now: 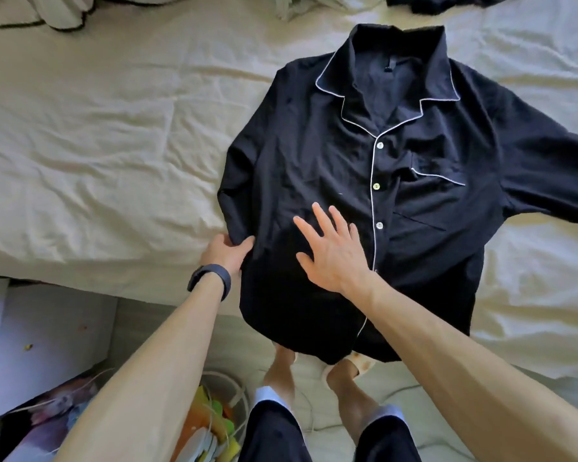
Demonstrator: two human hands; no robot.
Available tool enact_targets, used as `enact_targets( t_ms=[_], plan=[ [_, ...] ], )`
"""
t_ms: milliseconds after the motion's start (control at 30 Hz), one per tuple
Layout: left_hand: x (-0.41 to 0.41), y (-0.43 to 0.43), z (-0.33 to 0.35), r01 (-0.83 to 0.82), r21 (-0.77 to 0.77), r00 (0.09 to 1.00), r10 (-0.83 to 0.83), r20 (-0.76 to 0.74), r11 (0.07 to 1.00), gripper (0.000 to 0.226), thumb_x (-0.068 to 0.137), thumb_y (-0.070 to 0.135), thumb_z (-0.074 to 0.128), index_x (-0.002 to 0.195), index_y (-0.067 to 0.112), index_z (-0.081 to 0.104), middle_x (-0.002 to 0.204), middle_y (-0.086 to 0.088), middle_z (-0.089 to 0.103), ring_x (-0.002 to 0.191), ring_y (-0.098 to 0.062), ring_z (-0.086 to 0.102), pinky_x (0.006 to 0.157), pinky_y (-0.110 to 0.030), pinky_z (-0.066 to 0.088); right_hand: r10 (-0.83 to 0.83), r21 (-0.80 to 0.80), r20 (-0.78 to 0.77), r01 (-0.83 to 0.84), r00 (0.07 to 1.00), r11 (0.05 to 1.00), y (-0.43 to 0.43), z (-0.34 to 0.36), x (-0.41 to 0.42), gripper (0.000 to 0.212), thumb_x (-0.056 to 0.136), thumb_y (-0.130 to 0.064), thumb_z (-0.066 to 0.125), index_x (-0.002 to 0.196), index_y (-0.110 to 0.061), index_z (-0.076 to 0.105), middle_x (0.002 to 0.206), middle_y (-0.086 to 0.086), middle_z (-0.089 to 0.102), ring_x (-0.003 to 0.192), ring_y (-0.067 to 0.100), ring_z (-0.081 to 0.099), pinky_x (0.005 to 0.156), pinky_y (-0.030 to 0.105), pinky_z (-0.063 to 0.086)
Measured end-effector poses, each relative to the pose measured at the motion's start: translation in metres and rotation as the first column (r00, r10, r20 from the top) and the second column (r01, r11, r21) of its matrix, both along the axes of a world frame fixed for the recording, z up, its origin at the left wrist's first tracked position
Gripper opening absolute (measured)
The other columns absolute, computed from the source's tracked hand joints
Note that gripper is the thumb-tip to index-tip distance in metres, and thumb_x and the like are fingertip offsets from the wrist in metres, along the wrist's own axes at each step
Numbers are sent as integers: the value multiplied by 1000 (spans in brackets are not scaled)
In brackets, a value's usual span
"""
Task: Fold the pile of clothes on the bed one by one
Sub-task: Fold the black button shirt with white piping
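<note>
Soft daylight, no hard shadows. Across sheet (97,145), warm beige on my left washing toward white far right, so light seems stronger from that side. Only faint grey in wrinkles. My shirt (314,155) near black, folds barely readable; white piping crisp. My right hand (331,251) sharp, evenly lit. Wide-angle stretch at edges: my forearms (147,378) balloon toward bottom corners. Bottom left, floor clutter (207,428) soft, smeary.
</note>
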State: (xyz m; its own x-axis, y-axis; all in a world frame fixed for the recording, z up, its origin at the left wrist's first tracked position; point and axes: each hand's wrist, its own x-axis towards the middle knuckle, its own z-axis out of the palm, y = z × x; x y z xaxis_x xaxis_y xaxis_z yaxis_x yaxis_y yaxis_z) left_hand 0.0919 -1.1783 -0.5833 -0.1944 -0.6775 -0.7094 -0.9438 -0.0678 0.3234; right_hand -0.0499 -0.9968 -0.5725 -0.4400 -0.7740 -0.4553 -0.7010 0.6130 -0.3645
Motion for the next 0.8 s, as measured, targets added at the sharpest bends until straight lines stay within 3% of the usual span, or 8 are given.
enact_targets(
  t_ms=[133, 267, 367, 433, 533, 633, 700, 800],
  plan=[
    [-2, -24, 14, 256, -74, 966, -257, -10, 964, 20, 85, 45, 59, 78, 26, 59, 79, 5, 67, 79, -25, 64, 64, -31, 49, -24, 217, 63, 10, 998, 976, -13, -18, -2, 76, 98, -67, 40, 159, -46, 1, 169, 2, -14, 155, 34, -13, 114, 73, 17],
    [3, -92, 59, 134, -253, 977, -171, -130, 958, 20, 80, 37, 55, 72, 20, 47, 70, -3, 70, 73, -28, 69, 68, -40, 57, -164, 297, 90, 130, 982, 946, -31, -7, -4, 74, 96, -68, 41, 157, -46, 7, 170, -4, -7, 156, 33, -7, 108, 76, 25],
    [12, -162, 92, 97, -322, 984, -140, -112, 942, 21, 82, 39, 56, 76, 19, 56, 78, 0, 71, 80, -26, 68, 73, -40, 56, -307, 352, 107, 252, 946, 901, -51, 12, 1, 79, 96, -63, 48, 159, -41, 5, 170, -3, -1, 155, 36, -1, 108, 75, 30],
    [11, -181, 95, 129, -256, 984, -156, -86, 958, 26, 83, 48, 59, 80, 23, 61, 80, 6, 68, 82, -21, 65, 65, -30, 48, -384, 391, 94, 320, 919, 863, -60, 22, 7, 81, 96, -65, 48, 160, -39, 5, 170, -1, 1, 155, 37, 1, 109, 73, 29],
    [-7, -148, 72, 318, 72, 948, -317, -22, 945, 47, 81, 70, 61, 87, 24, 67, 85, 9, 66, 82, -17, 64, 60, -24, 43, -431, 438, 71, 360, 900, 824, -73, 30, 17, 84, 95, -68, 46, 161, -36, 6, 171, 2, -1, 155, 38, 0, 112, 71, 25],
    [-18, -89, 35, 395, 314, 913, -406, -34, 863, 71, 79, 73, 63, 122, 16, 66, 120, -2, 68, 113, -28, 63, 87, -34, 49, -442, 390, 31, 396, 896, 831, -82, 28, 29, 87, 94, -69, 47, 161, -35, 5, 171, 3, -5, 155, 38, -2, 112, 72, 24],
    [-17, -63, 17, 317, 327, 948, -311, -71, 890, 61, 84, 61, 67, 127, 18, 61, 125, -3, 65, 121, -29, 59, 92, -35, 47, -472, 359, 10, 437, 882, 825, -86, 23, 38, 90, 93, -72, 46, 161, -38, 0, 170, 2, -11, 154, 39, -5, 110, 75, 22],
    [-7, -61, 14, 122, 353, 968, -32, -250, 928, 25, 86, 48, 72, 97, 29, 62, 96, 15, 66, 103, -19, 65, 81, -31, 50, -578, 422, 4, 522, 816, 741, -80, 17, 47, 94, 90, -79, 39, 159, -40, -11, 168, 1, -19, 154, 41, -10, 109, 76, 18]
  ],
)
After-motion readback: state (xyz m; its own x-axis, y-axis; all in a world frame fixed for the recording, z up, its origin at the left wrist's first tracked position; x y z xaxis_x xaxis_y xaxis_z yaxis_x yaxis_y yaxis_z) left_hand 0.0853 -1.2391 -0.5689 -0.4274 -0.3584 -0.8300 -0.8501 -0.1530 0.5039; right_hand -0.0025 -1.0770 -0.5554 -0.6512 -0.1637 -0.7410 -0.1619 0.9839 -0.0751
